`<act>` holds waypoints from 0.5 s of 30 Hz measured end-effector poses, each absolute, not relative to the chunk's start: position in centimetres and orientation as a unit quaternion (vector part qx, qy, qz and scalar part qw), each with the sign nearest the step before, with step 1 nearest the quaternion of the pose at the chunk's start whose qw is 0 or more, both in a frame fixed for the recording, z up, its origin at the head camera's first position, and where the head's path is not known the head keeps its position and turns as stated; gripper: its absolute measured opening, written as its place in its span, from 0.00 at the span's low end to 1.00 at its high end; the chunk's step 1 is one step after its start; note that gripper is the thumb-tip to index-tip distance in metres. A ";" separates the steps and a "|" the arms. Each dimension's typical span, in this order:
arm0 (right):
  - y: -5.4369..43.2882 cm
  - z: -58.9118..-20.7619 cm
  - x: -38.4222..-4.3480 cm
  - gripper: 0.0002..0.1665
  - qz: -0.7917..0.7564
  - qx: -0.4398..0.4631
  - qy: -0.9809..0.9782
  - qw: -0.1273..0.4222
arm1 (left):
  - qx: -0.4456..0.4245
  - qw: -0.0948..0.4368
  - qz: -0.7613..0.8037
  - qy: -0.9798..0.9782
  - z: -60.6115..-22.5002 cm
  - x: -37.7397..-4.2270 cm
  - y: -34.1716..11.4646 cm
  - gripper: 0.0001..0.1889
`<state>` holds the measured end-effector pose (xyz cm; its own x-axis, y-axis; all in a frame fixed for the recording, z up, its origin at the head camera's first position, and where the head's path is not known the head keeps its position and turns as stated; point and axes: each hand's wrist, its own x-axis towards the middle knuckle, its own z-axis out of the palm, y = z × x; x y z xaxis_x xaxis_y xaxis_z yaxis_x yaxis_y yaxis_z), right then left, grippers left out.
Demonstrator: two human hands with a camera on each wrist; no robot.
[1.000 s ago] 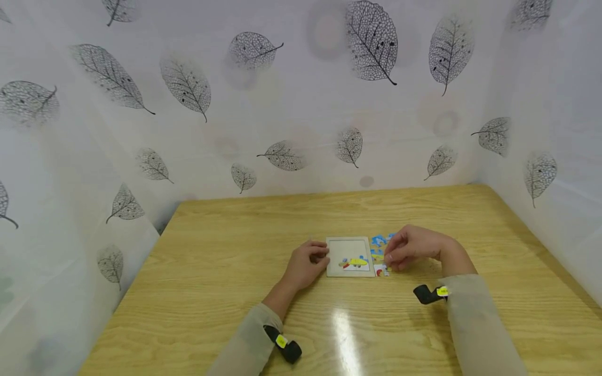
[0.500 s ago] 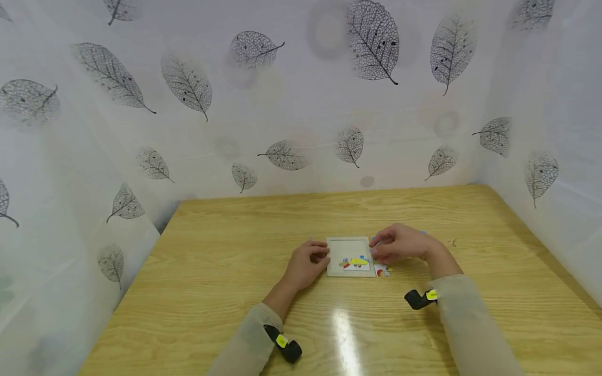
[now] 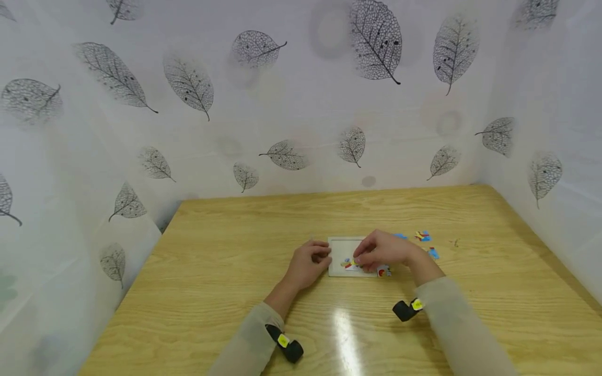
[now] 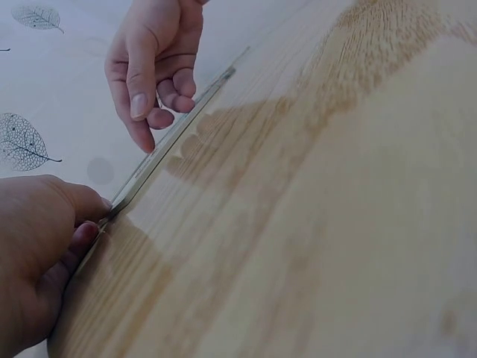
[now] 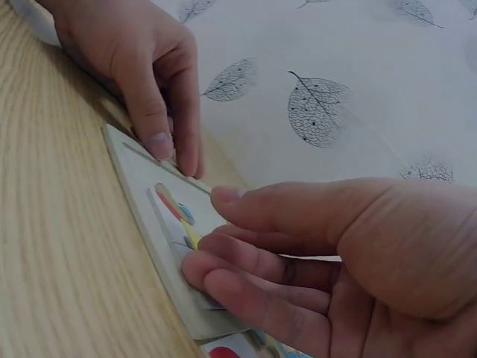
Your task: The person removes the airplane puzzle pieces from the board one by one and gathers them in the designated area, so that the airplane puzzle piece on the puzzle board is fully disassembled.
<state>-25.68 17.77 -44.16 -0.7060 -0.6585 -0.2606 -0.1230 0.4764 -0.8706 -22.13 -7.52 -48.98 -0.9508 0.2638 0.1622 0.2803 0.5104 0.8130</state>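
Observation:
A flat wooden puzzle tray [image 3: 338, 248] lies on the table with colourful picture pieces [image 5: 171, 201] in its near part, yellow and red with some blue. My left hand [image 3: 307, 263] rests its fingertips and thumb along the tray's left edge. The right hand [image 3: 383, 250] is over the tray's right side, fingertips down at the yellow part. In the right wrist view, the right thumb [image 5: 253, 209] stands apart from the other fingers, with nothing visible between them. These fingers hide part of the picture. A loose puzzle piece [image 3: 384, 271] with a red patch lies by the tray's lower right corner.
Several more pieces lie to the right: a blue piece [image 3: 400, 236] beyond the right hand, a red, yellow and blue piece [image 3: 422, 236], and another blue piece [image 3: 433, 253] near the right wrist. The wooden table [image 3: 235, 224] meets leaf-printed white fabric [image 3: 301, 104] behind.
My right hand has moved left from the loose pieces to over the tray, uncovering several pieces to its right. The left hand has stayed at the tray's left edge.

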 end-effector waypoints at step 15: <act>16.9 -43.7 -25.1 0.11 -0.416 -0.245 0.826 0.292 | -0.160 0.010 -0.469 -0.868 -49.1 -22.1 -7.5 0.11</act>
<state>-25.07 16.95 -43.72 -0.7097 -0.6477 -0.2773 -0.1622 0.5332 -0.8303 -22.13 -7.54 -49.11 -0.9483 0.2689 0.1687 0.2886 0.5088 0.8111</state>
